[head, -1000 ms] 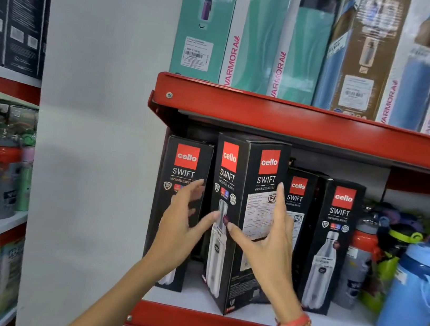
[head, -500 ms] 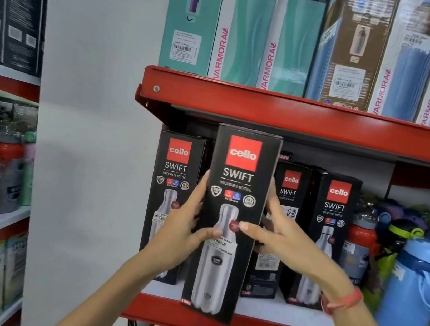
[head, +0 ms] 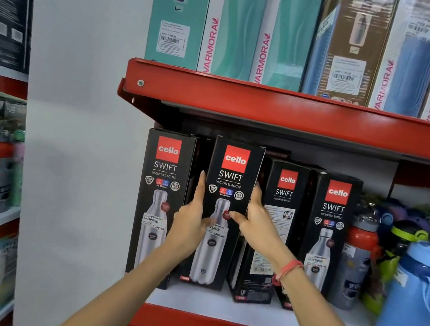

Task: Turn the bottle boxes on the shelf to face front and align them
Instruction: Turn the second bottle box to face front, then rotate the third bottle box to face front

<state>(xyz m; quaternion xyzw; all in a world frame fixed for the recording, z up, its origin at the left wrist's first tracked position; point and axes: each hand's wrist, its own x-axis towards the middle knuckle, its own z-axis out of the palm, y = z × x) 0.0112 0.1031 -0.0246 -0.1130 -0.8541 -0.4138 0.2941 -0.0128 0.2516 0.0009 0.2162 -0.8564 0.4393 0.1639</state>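
Note:
Several black Cello Swift bottle boxes stand on the white shelf [head: 215, 308] with a red front edge. The second box [head: 231, 176] faces front and stands beside the leftmost box [head: 162, 183], which also faces front. My left hand [head: 190, 220] grips the second box's left edge and my right hand [head: 254, 221] grips its right edge, thumbs on its front. The third box [head: 283, 191] is turned, showing a printed side panel. The fourth box [head: 334, 207] faces front, slightly angled.
Loose bottles, a red-and-grey one [head: 360, 252] and a blue jug [head: 416, 296], crowd the shelf's right end. The red upper shelf [head: 285, 109] hangs close above the box tops and carries tall Varmora boxes [head: 235, 27]. A white wall [head: 78, 143] lies left.
The second box, turned corner-on a second ago, was swung to face front and pulled out, and now it has been pushed back into the row beside the leftmost box.

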